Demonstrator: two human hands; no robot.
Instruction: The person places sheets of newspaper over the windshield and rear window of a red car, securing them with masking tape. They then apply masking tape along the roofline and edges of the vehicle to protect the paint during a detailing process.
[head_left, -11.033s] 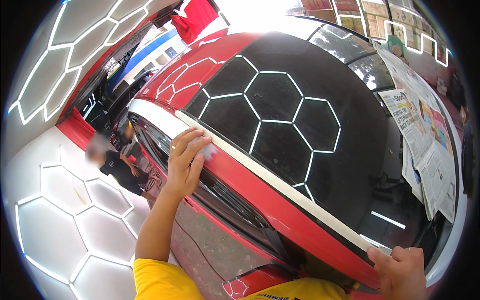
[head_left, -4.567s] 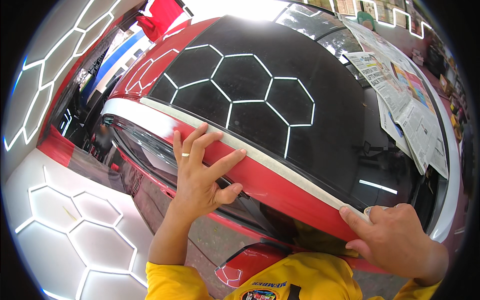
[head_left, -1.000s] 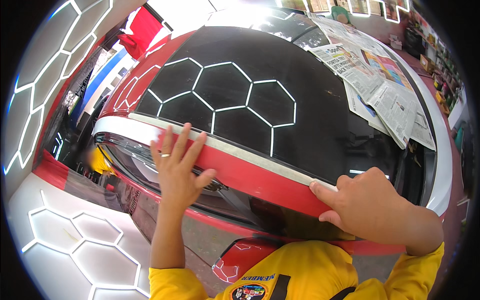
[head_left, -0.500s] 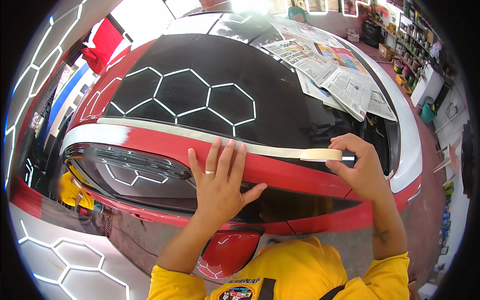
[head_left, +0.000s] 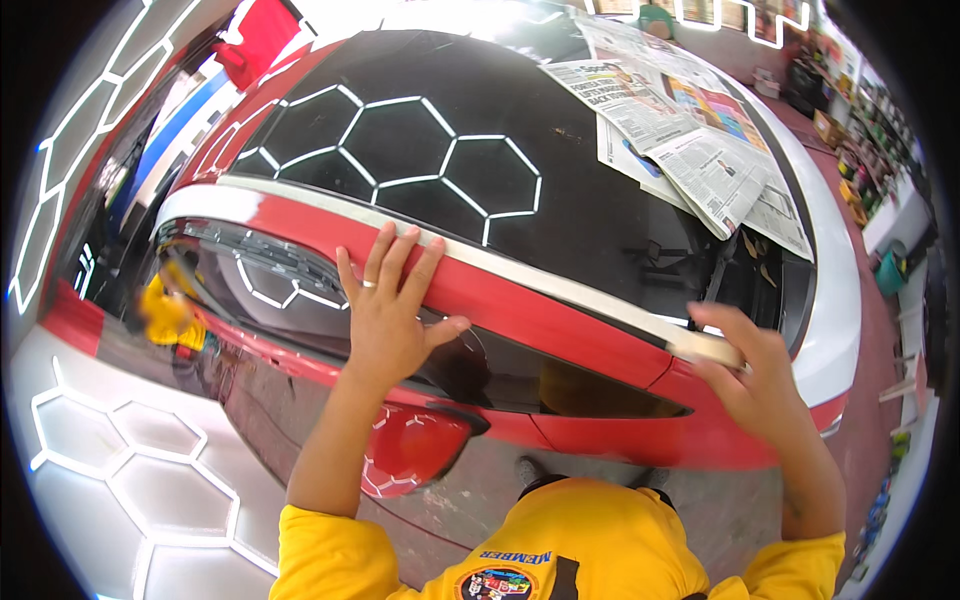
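Note:
A long strip of pale masking tape [head_left: 560,284] runs along the seam between the dark windshield [head_left: 430,130] and the car's red pillar [head_left: 520,300]. My left hand [head_left: 388,318] has its fingers spread, with the fingertips resting on the strip and the palm over the red pillar. At the strip's right end, my right hand [head_left: 755,375] grips the masking tape roll [head_left: 708,348] between thumb and fingers. Motion blurs this hand and the roll, and the strip still joins the roll.
Newspaper sheets [head_left: 700,150] cover the windshield's far right part. Below the side window, a red side mirror [head_left: 415,450] juts toward me. White bodywork [head_left: 830,270] curves round at right. Shelves with containers [head_left: 880,130] line the far right wall. Hexagonal lights reflect in the glass.
My right hand has moved right and nearer with the roll, lengthening the strip. My left hand has slid left along the strip. The whole view has shifted slightly.

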